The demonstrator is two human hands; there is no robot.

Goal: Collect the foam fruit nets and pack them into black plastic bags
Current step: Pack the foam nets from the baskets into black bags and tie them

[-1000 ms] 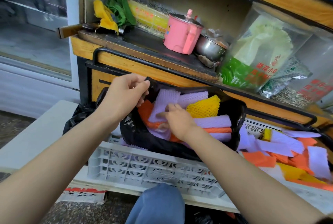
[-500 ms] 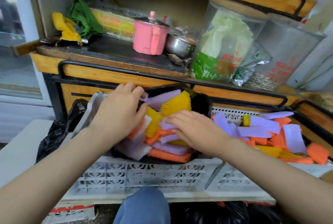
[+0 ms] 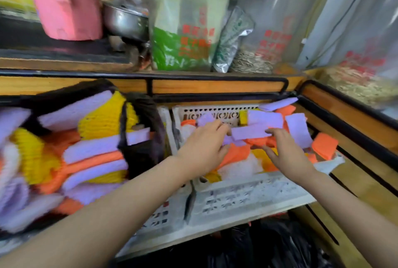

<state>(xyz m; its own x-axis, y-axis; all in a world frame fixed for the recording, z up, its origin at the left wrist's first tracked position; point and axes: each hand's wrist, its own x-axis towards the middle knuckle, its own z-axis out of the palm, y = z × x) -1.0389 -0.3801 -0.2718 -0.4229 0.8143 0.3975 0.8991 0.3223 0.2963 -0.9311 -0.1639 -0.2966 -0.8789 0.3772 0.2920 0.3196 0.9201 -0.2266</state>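
Backdrop: wooden shelf (image 3: 215, 86) behind the white crate (image 3: 247, 198), crowded with pots and packets.
Black plastic bag (image 3: 140, 160): just left of the crate, mouth gaping, stuffed with purple, yellow and orange nets.
Loose foam nets (image 3: 323, 146): heaped inside the crate, mostly toward its back right.
Left hand (image 3: 202, 149): over the crate's middle, fingers bent onto the left end of a purple net (image 3: 249, 133). Pinch or touch? The blur won't say.
Right hand (image 3: 288, 155): over the crate's right half, fingers spread, thumb tip on that net's right end, nothing gripped.
Handling: featherlight, squashy and springy, I'd judge; gather several flat between both palms.
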